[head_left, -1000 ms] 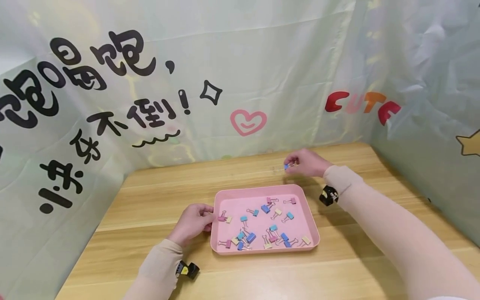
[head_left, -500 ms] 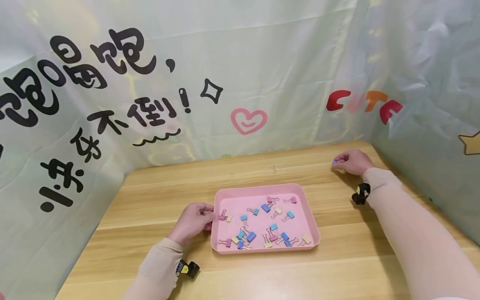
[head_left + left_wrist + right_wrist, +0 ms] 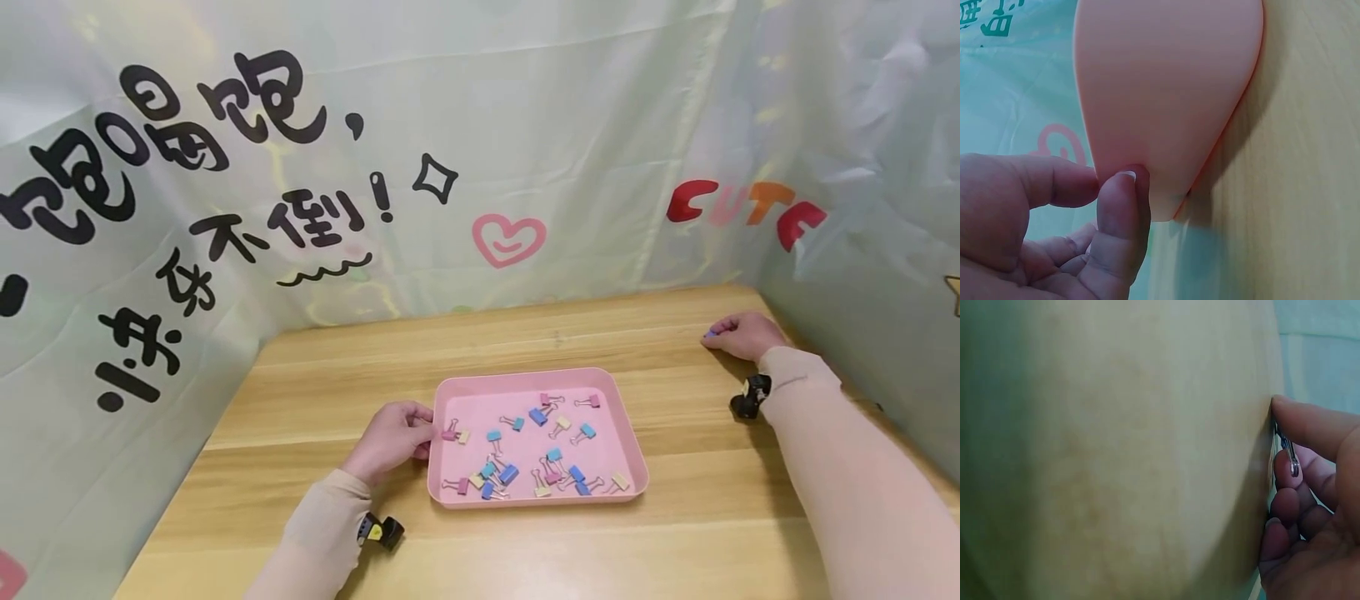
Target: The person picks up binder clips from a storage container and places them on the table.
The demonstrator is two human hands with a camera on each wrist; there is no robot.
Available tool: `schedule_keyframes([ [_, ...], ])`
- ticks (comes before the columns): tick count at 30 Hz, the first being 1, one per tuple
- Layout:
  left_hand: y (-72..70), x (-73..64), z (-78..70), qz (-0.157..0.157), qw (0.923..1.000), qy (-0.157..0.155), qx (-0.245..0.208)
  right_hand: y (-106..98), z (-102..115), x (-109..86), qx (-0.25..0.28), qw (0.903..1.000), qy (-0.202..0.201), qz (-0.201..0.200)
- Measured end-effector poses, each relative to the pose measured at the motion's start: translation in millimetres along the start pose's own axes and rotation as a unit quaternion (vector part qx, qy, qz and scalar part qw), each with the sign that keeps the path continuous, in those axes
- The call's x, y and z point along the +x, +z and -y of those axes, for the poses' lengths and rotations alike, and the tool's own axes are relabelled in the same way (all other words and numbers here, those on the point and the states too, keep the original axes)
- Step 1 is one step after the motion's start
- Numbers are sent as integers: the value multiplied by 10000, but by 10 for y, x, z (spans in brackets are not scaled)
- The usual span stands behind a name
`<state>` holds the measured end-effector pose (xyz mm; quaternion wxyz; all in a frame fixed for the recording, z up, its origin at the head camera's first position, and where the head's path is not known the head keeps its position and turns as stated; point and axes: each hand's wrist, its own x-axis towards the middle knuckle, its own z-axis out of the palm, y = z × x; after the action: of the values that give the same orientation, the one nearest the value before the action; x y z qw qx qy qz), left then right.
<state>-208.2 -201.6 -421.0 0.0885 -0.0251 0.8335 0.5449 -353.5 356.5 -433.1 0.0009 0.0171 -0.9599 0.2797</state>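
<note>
So, going by a clock face centred on the shallow pink rectangular plastic tray (image 3: pixel 480 400), the left hand (image 3: pixel 390 440) is at 9 o'clock, pinching the tray's edge between thumb and fingers. The right hand (image 3: pixel 744 337) is well off at 2 o'clock, low over the light wood-grain table (image 3: pixel 300 417), with a narrow pinch on one small blue binder clip (image 3: pixel 710 334). Its silver wire handle shows between the fingers in the right wrist view, but I can't tell if the clip touches the wood. The tray holds a bunch more clips in pink, pale yellow, blue and turquoise: one clump around 8 o'clock, another near 5, and a pink clip (image 3: pixel 592 401) at 2. Behind it all is a pale green fabric backdrop (image 3: pixel 585 133), black lettering up at 10 o'clock, pink smiley heart outline (image 3: pixel 508 240) around 12.
</note>
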Motion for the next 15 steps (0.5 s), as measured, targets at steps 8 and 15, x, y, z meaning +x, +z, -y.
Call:
schedule_keyframes([
  [8,3,35,15,52,9999,94,-107,-41,44,-53,26,9999,77,67],
  [15,-16,15,24,66,9998,68,-183,-15,75,-16,98,9998,133,111],
])
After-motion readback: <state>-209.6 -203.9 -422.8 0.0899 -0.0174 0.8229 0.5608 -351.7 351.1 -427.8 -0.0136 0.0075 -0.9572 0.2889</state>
